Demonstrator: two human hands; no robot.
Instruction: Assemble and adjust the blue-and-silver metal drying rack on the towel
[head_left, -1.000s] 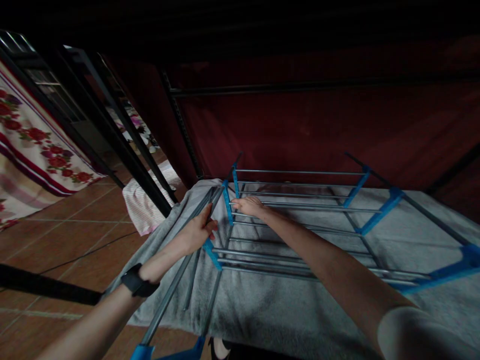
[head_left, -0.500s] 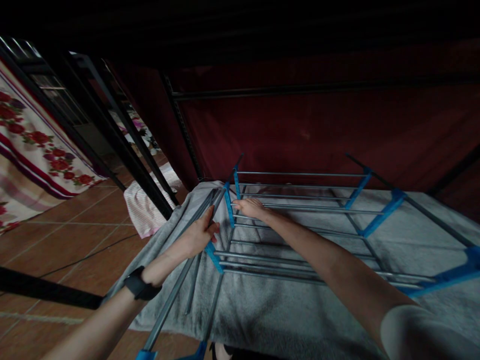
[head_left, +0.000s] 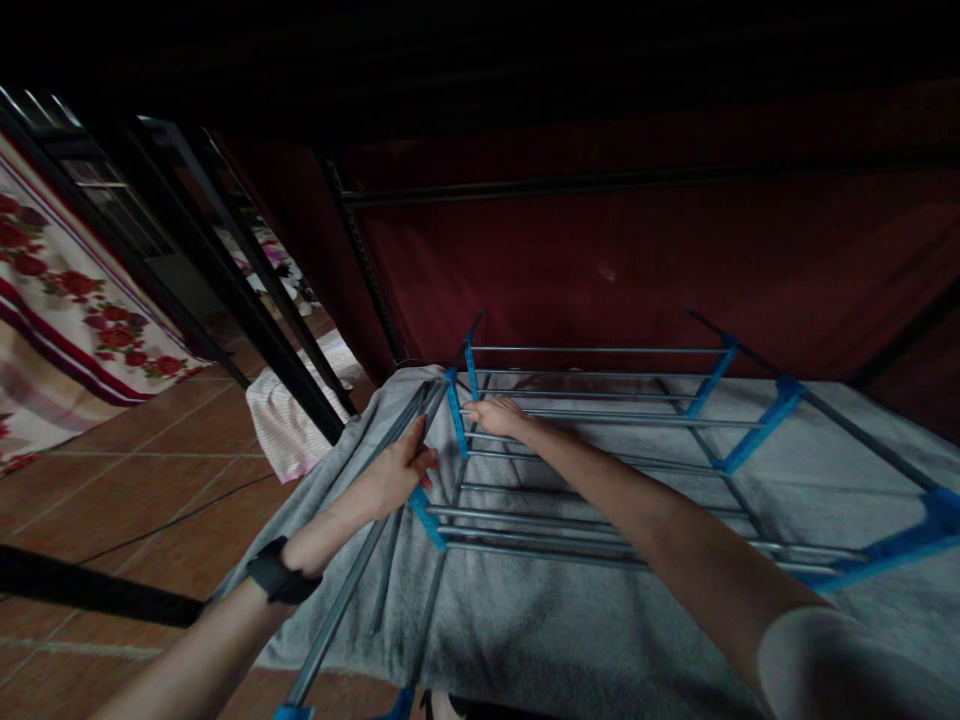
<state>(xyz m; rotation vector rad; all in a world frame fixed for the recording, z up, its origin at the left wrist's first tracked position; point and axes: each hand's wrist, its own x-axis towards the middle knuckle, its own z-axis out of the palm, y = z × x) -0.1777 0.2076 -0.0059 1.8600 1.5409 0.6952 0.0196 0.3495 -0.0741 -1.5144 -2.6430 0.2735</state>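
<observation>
Blue-and-gray rack on gray blanket, centre out to 4 o'clock. Right hand, near 6 o'clock, pinching a rod at rack's 9 o'clock end. Left hand, 7 o'clock, against tubes; can't tell if gripping.

The right forearm hides middle lengths of the drying rack's rods; the undersides of the left hand and right hand, and thus their grips, are concealed. The bottom edge crops a blue bracket; the left edge, the floral cloth. The right sleeve is blurred.
</observation>
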